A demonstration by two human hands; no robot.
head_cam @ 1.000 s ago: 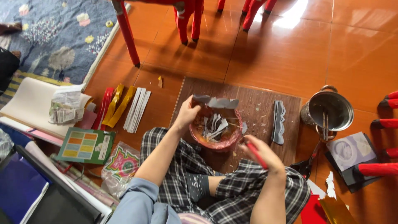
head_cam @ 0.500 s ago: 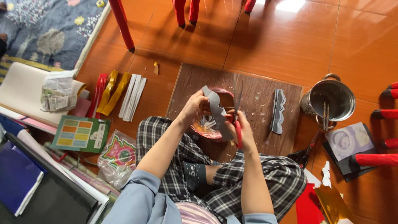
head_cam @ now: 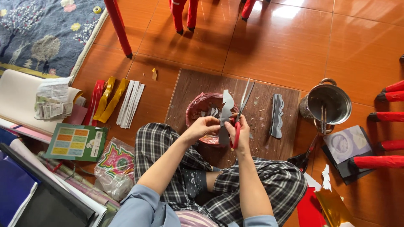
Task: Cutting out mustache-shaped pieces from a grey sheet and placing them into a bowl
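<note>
The left hand (head_cam: 205, 126) pinches a grey paper cutout (head_cam: 225, 115), while the right hand (head_cam: 240, 130) is closed through the red handles of a pair of scissors (head_cam: 242, 107) whose blades stand open and point away from the body, just beside the cutout's edge. The cutout's lower part is hidden behind both hands, so its full outline cannot be made out. It is held above a reddish bowl (head_cam: 202, 107) of grey scraps, which sits on a brown wooden board (head_cam: 261, 126) on the tiled floor; the hands cover the bowl's near rim. A stack of scalloped grey pieces (head_cam: 276, 115) lies on the board to the right. A metal pot (head_cam: 330, 103) stands beside the board, its contents hard to tell. At left lie a green rectangular card with coloured boxes (head_cam: 75, 142), a clear plastic packet with a red and green picture (head_cam: 115, 162), and red, yellow and white paper strips (head_cam: 115, 101). The bottom edge cuts off the crossed legs in checked trousers (head_cam: 269, 185)
</note>
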